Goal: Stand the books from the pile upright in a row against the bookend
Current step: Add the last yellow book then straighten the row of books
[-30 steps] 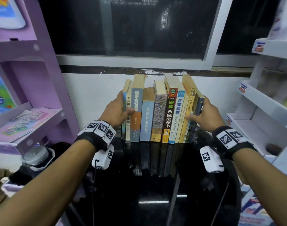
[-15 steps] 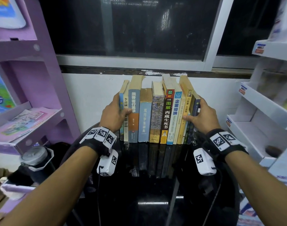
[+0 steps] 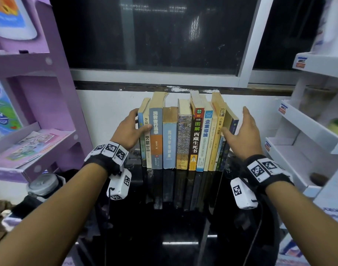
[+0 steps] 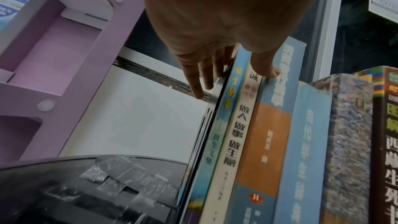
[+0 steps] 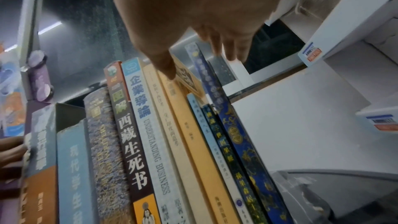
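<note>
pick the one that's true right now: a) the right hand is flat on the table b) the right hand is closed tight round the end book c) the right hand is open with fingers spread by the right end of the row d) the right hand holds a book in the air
c: the right hand has its fingers straight and spread beside the dark blue end book, its thumb at the spines, gripping nothing.

Glossy black table [image 3: 183, 227] carries upright books [image 3: 183, 135]; bookend apparently leftmost.
</note>
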A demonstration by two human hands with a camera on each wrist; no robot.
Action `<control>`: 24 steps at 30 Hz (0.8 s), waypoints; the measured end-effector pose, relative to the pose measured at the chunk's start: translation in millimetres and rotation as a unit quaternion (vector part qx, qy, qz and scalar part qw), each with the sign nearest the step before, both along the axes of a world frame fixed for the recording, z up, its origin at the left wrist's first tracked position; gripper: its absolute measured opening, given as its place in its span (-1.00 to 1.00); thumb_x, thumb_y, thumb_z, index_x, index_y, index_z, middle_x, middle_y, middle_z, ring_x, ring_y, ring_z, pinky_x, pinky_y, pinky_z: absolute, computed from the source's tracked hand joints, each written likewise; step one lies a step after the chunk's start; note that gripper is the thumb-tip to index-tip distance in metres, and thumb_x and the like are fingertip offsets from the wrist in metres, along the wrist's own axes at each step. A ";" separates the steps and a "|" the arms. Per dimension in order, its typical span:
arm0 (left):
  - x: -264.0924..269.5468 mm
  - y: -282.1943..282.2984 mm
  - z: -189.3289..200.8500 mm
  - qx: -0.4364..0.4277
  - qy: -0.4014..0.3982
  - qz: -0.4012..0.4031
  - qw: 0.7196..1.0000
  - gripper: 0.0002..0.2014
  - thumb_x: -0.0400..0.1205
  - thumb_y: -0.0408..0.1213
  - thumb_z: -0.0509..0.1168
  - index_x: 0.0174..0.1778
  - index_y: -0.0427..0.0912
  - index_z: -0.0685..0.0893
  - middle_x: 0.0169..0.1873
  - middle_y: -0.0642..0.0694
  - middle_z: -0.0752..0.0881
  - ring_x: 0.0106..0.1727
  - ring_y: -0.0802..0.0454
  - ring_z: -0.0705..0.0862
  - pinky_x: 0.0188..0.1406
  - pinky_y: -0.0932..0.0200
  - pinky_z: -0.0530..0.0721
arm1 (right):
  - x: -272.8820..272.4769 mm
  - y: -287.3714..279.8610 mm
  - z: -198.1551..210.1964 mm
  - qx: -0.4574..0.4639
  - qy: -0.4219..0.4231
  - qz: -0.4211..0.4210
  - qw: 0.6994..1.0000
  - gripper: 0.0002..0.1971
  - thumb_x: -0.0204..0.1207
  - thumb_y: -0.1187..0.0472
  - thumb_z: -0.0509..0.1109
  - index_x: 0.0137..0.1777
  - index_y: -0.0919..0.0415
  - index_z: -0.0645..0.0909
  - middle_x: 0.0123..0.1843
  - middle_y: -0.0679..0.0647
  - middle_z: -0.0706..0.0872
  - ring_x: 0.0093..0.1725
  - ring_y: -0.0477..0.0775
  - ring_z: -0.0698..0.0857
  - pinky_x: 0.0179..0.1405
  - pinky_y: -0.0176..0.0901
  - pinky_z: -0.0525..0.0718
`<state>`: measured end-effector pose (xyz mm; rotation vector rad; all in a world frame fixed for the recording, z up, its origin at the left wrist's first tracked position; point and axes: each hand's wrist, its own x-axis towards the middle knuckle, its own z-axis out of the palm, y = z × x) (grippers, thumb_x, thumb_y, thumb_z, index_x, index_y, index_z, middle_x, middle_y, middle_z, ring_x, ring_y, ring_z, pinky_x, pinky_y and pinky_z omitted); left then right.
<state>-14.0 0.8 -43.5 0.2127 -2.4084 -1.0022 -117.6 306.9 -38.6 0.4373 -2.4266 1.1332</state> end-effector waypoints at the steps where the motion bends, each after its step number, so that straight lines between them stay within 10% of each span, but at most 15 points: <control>1: 0.3 -1.1 3.1 0.002 0.004 -0.002 1.000 -0.43 0.66 -0.11 0.33 0.55 -0.14 0.30 0.42 -0.10 0.57 0.40 -0.04 0.56 0.17 0.16 0.50 | 3.3 -2.0 3.4 0.005 0.041 -0.010 0.999 -0.16 0.55 0.05 0.44 0.70 0.14 0.03 0.70 0.12 0.19 0.66 0.15 0.22 0.58 0.16 0.26; 7: -0.4 -4.1 23.0 -0.007 0.015 -0.034 0.999 -0.39 0.69 -0.07 0.26 0.63 -0.08 0.23 0.55 -0.05 0.43 0.39 0.10 0.46 0.27 0.18 0.41 | 30.4 -37.0 15.5 0.163 0.254 0.082 0.950 -0.35 0.61 0.08 0.29 0.66 0.14 0.17 0.70 0.09 0.19 0.70 0.07 0.06 0.67 0.07 -0.02; 16: -19.8 -21.2 22.3 0.030 -0.013 -0.119 0.992 -0.14 0.45 0.33 0.26 0.64 0.02 0.28 0.64 0.01 0.31 0.63 0.06 0.29 0.62 -0.15 0.26 | 42.3 -102.1 -27.8 0.450 0.367 0.258 0.772 -0.35 0.60 0.00 0.10 0.66 0.24 0.21 0.68 0.19 0.23 0.70 0.18 0.07 0.64 0.17 -0.05; 24: -27.8 -26.4 12.0 -0.049 0.032 -0.135 0.989 -0.36 0.66 -0.03 0.29 0.66 0.13 0.21 0.70 -0.04 0.13 0.70 0.14 0.04 0.69 -0.08 0.11 | 28.1 -135.1 -61.5 0.535 0.378 0.329 0.680 -0.25 0.57 -0.07 0.22 0.69 0.22 0.12 0.71 0.18 0.13 0.71 0.20 -0.02 0.65 0.29 -0.09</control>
